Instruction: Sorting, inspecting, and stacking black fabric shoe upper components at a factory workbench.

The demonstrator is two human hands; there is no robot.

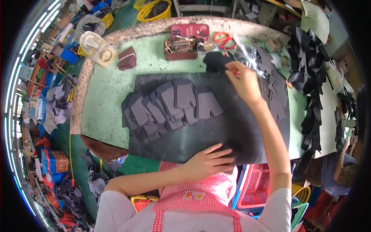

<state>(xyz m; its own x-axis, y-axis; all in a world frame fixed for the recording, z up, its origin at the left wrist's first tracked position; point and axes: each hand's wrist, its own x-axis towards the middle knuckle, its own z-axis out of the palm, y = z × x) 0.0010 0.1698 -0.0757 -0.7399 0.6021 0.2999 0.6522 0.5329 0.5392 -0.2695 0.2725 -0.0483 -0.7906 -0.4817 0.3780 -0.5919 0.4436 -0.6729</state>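
Grey pieces [169,102], overlapping on black mat [205,137] | left hand [210,160]: fingers spread, at mat's near edge | dark pile [215,62]: mat's far edge | right hand [244,82]: beside pile, fingertips drawn together, cannot tell if pinching anything

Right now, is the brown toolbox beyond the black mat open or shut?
Open: tools show inside the brown toolbox, with no lid over them.

The left grip [210,162] is spread at the near edge of a black mat [247,133] bearing overlapping grey notched pieces [186,96]; the right grip [244,80] is at dark pieces [215,62] farther back
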